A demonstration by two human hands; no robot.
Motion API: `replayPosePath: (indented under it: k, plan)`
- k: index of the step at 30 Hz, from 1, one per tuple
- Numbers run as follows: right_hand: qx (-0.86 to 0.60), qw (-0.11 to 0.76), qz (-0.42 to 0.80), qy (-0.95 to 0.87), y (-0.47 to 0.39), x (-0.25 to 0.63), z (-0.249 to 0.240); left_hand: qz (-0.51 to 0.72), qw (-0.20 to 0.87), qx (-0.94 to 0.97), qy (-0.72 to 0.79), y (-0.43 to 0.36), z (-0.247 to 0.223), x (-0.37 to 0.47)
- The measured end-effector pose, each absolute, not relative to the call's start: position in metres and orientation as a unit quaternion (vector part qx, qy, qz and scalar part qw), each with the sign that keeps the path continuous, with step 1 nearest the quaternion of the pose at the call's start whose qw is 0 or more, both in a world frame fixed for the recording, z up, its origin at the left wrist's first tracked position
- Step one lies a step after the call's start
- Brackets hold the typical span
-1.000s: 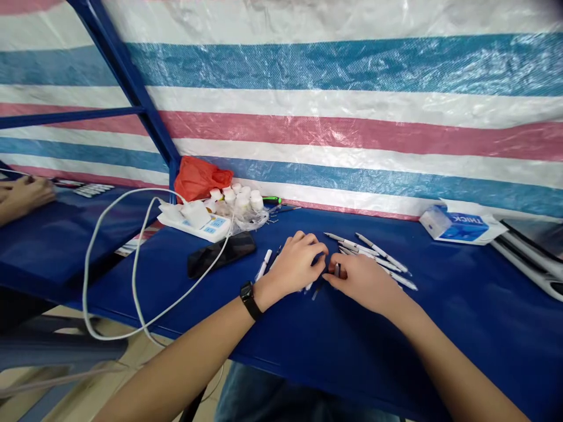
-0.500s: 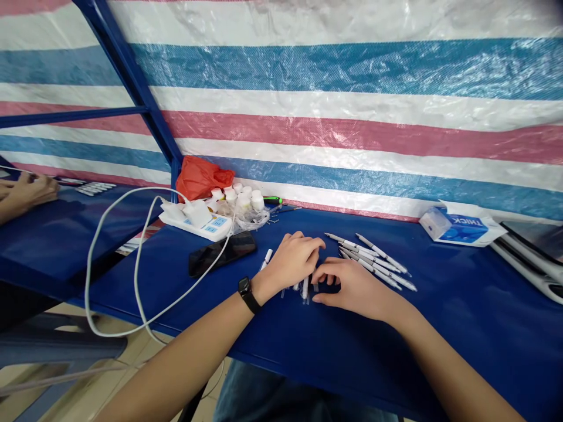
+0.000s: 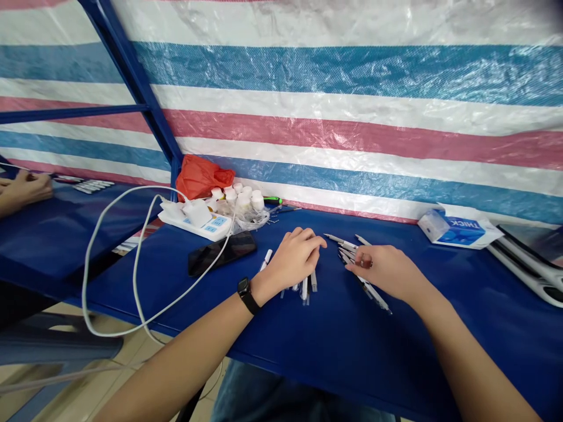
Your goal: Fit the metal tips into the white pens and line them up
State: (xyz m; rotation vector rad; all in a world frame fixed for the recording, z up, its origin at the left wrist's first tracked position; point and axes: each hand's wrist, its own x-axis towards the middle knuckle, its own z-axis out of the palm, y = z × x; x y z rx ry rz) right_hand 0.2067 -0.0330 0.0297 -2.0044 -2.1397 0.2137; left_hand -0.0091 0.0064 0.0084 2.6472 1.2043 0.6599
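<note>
Under left hand (image 3: 297,258) and right hand (image 3: 387,272): blue tabletop (image 3: 299,346); striped tarp wall (image 3: 352,135) beyond. Slim white-grey pens (image 3: 375,293) bunch under right, fingers curled, pinch unclear; left arches over white sticks (image 3: 304,289), grip hidden.

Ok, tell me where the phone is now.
In the head view, the phone lies left of centre on the blue table, just in front of the power strip and left of the left hand, with a white cable across it.
</note>
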Motion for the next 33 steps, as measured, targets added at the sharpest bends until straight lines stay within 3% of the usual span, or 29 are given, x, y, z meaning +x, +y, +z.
replayPosePath:
  k: [7,13,16,21,24,29,33]
  plan:
    - [-0.682,0.056,0.066,-0.726,-0.036,0.195,0.027,0.232,0.094,0.894,0.372,0.005,0.008,-0.008]
    - [-0.676,0.108,0.042,-0.728,-0.037,0.189,0.025,0.23,0.102,0.897,0.362,0.005,0.006,-0.007]
    - [-0.67,0.196,0.123,-0.706,-0.035,0.192,0.026,0.251,0.114,0.892,0.358,0.004,0.006,-0.006]
    - [-0.596,0.466,0.377,-0.535,-0.03,0.199,0.033,0.301,0.152,0.881,0.333,-0.002,0.014,-0.007]
    - [-0.521,0.58,0.446,-0.44,-0.03,0.192,0.034,0.303,0.175,0.887,0.302,-0.006,0.016,-0.006]
    - [-0.461,0.616,0.484,-0.416,-0.034,0.169,0.025,0.245,0.2,0.885,0.341,-0.011,0.011,0.0]
    - [-0.461,0.663,0.43,-0.404,-0.035,0.159,0.019,0.219,0.237,0.867,0.379,-0.014,0.011,0.004]
